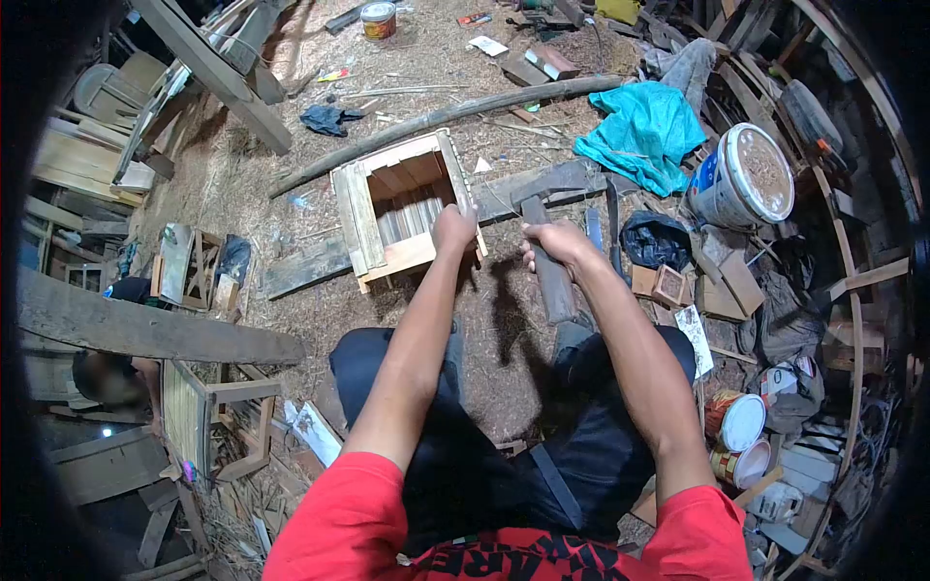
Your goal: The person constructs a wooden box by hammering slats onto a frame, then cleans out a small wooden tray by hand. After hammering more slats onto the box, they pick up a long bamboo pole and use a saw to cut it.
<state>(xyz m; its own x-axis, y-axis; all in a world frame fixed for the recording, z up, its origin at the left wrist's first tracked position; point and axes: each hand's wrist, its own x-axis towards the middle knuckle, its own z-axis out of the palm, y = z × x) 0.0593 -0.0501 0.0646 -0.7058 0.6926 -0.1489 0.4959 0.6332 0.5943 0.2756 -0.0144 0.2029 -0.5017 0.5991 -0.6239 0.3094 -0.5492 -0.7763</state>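
Left hand (453, 230) gripping wooden box (402, 257), near right corner; box between ends of plank (308, 269). Right hand (560, 242) clenched round dark wooden bar (556, 290).

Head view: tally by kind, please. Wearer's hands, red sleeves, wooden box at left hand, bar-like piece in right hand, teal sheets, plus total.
Hands, left and right: 2
Red sleeves: 2
Wooden box: 1
Bar-like piece: 1
Teal sheet: 1
Total: 7

My two hands (453, 230), one on one wooden box (412, 254), one right of it, one curved pole (436, 108) beyond the box, one turquoise sheet (644, 136) and one big bucket (712, 186) to its right
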